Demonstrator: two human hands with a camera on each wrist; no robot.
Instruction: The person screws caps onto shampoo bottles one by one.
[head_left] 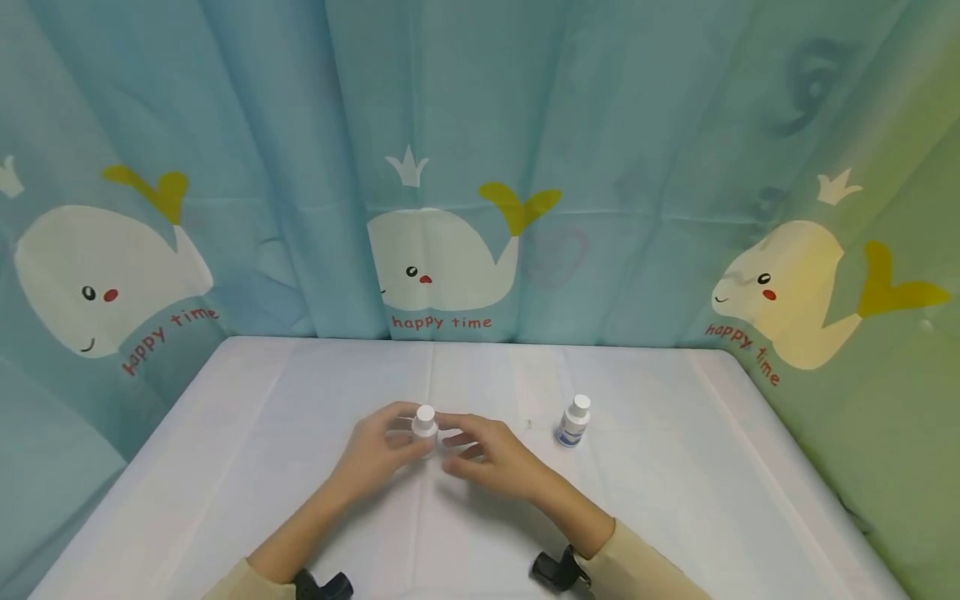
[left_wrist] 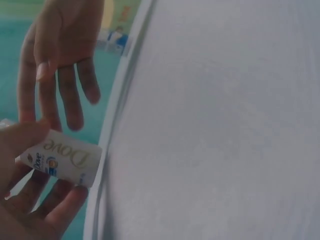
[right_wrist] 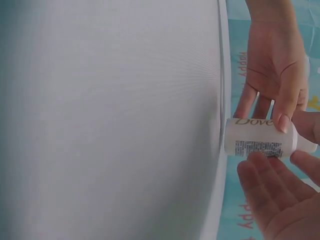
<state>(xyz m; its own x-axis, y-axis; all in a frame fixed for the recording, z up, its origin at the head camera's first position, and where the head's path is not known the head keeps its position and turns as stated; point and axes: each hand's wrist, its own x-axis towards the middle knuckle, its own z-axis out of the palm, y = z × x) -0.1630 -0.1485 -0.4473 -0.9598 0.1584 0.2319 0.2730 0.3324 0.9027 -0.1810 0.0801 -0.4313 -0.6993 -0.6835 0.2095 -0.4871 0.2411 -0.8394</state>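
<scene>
A small white bottle with a white cap stands between my two hands. My left hand holds it, thumb on the near side and fingers round the far side. In the left wrist view the bottle bears gold "Dove" lettering and small blue marks. A block of dark print shows on the bottle in the right wrist view. My right hand is at the bottle's right side, fingers spread and loosely bent, fingertips close by the bottle.
A second white bottle with a blue label stands on the white-covered table, right of my right hand. A blue-green curtain printed with whales hangs behind the table's far edge and along both sides.
</scene>
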